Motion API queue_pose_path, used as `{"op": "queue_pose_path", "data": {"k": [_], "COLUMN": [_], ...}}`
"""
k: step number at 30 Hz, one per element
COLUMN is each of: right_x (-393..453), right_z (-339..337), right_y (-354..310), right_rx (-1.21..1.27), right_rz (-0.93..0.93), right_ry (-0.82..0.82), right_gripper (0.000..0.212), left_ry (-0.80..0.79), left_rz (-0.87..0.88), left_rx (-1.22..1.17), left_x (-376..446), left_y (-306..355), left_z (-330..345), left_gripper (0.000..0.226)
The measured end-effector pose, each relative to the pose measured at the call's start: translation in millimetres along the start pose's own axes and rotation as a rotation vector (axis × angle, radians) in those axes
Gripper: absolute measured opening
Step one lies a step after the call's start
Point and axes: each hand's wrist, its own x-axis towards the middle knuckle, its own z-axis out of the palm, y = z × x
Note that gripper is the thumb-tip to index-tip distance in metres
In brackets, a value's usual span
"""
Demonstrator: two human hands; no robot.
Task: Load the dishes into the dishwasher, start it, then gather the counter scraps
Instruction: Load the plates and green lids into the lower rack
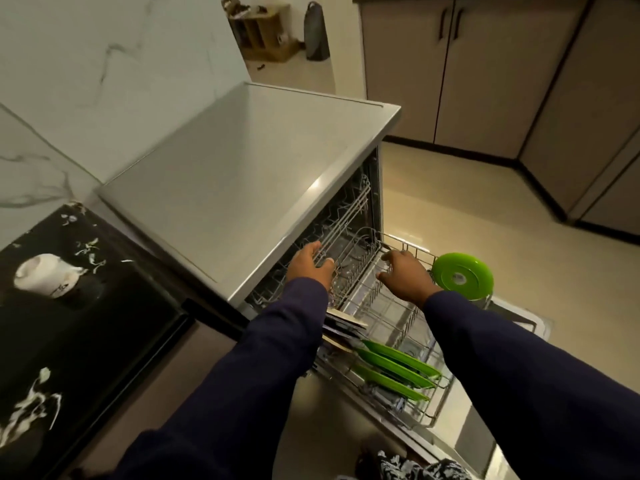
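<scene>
The grey dishwasher (242,174) stands open, with its lower wire rack (391,317) pulled out over the lowered door. Three green plates (398,370) stand on edge in the near part of that rack. A round green plate (463,276) sits at its far right corner. My left hand (310,266) grips the wires of a rack at the opening of the machine. My right hand (405,273) curls its fingers over the far rim of the lower rack. A white cup (46,274) lies tipped on the black counter (69,323), among several pale vegetable scraps (31,407).
Beige cabinets (491,71) line the far wall and right side, with tiled floor (485,209) between them and the dishwasher. A wooden crate (263,32) and a dark grey object (316,32) stand in the far passage. Marble wall lies to the left.
</scene>
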Motion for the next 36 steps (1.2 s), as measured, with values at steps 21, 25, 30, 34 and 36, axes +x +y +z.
{"op": "queue_pose_path", "data": {"k": [21,25,30,34,36], "right_x": [48.2,70.2,102.3,122.6,132.2], "right_z": [3.6,17.9,42.3,55.7,61.2], "right_y": [-28.7,-43.7,-66.3,-70.0,-69.2], "right_rx": [-0.081,-0.150,-0.211,-0.243,-0.252], "right_rz": [-0.146,-0.236,-0.316,-0.337,-0.340], "right_ry": [-0.018,-0.087,-0.127,-0.155,-0.172], "right_gripper": [0.050,0.051,0.054,0.059,0.062], "left_ry": [0.041,0.023,-0.048,-0.099,-0.113], "left_rz": [-0.096,-0.110,-0.072,-0.154,-0.223], "left_rx": [0.103,0.177,0.259,0.309,0.294], "left_x": [13.3,24.9,36.9,43.6,49.0], "left_y": [-22.5,-25.8,-31.9,-43.0,-48.3], "left_z": [-16.3,-15.0,-8.3,-4.4,-2.3], "left_gripper": [0.048,0.054,0.058,0.060,0.061]}}
